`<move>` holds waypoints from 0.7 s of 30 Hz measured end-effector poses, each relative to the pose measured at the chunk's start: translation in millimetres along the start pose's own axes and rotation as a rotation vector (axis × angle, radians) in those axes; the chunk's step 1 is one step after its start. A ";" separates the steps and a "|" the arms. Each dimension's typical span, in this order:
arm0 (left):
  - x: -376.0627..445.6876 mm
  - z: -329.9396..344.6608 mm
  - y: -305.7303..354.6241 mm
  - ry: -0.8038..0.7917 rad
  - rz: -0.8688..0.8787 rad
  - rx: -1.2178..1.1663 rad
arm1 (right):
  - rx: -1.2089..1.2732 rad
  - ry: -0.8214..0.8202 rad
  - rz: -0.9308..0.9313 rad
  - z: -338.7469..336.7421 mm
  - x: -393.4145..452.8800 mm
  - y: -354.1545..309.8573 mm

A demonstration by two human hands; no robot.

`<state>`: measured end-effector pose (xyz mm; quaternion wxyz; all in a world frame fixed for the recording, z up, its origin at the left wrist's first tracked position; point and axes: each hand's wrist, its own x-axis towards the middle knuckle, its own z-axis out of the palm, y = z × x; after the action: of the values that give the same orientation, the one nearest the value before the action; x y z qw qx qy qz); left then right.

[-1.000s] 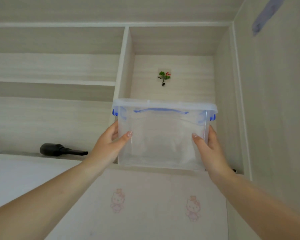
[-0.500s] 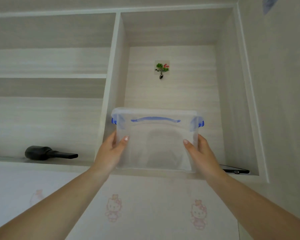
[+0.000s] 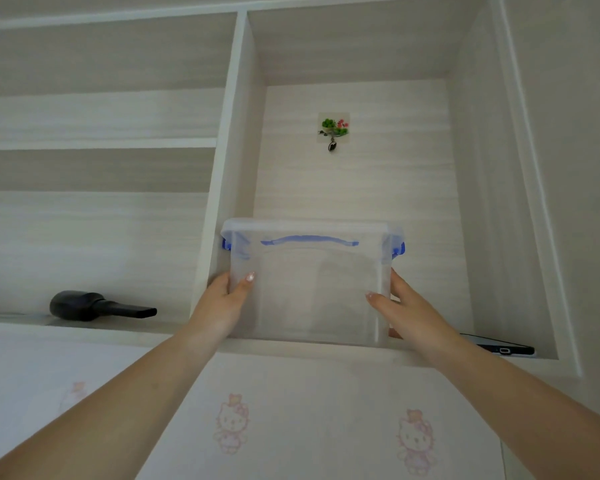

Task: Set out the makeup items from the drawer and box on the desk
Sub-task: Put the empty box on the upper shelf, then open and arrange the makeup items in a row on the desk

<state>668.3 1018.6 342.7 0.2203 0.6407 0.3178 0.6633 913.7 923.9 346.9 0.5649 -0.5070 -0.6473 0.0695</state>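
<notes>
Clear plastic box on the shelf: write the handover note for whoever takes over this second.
Left hand: grips the left side of the clear box, thumb on its front.
Right hand: grips the right side, thumb on the front.
Box: lid on, blue latches down, in the right shelf compartment at its front edge; whether it rests on the shelf or is lifted cannot be told. It looks empty, though the walls are cloudy.
Nearby: black dryer in the left compartment, phone beside the box.
Done: box in hand.
Left: bring it to the desk, unlatch it, set out any makeup; no drawer in view.
</notes>
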 end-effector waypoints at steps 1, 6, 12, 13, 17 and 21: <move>0.1 0.3 0.6 -0.003 -0.001 0.001 | 0.002 0.001 -0.007 -0.1 0.6 0.3; 1.6 3.4 -4.7 0.057 -0.019 0.056 | -0.032 0.035 -0.010 2.2 -1.8 -0.9; -30.6 12.4 -7.2 0.171 0.160 -0.015 | -0.050 0.237 -0.145 9.3 -18.4 -5.7; -39.1 13.2 -7.1 0.176 0.192 -0.006 | -0.045 0.307 -0.172 10.6 -22.8 -2.8; -71.9 8.0 -11.7 0.172 0.236 -0.036 | -0.141 0.372 -0.312 24.9 -46.9 4.8; -111.1 -6.4 -8.4 0.144 0.200 -0.048 | -0.021 0.291 -0.346 47.1 -86.2 -4.4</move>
<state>670.2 945.9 258.1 0.1448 0.6146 0.2514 0.7336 860.3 881.2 276.3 0.6507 -0.3991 -0.6367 -0.1090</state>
